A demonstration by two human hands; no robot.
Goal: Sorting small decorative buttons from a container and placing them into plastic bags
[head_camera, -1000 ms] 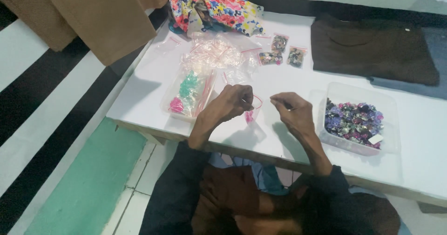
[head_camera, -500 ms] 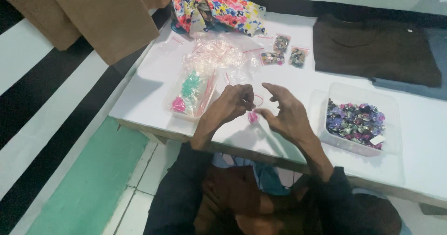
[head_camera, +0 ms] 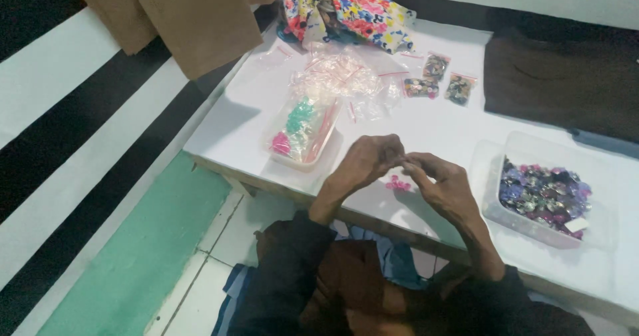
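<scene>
Left hand (head_camera: 365, 166) and right hand (head_camera: 442, 183) meet fingertip to fingertip above the white desk (head_camera: 426, 120), each grip pinched narrow; whatever they hold is too small to tell. Pink beads (head_camera: 398, 184) lie just below the grips. Clear tub of purple beads (head_camera: 542, 196) right of them, tray of green and pink beads (head_camera: 301, 130) left, small bags (head_camera: 439, 80) beyond.

Both hands (head_camera: 406, 166), fingertips together, above small pink pieces (head_camera: 398, 184) on the white table (head_camera: 426, 126).

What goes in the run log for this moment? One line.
left hand and right hand: fingertips together | small pink pieces: on white table beneath
</scene>
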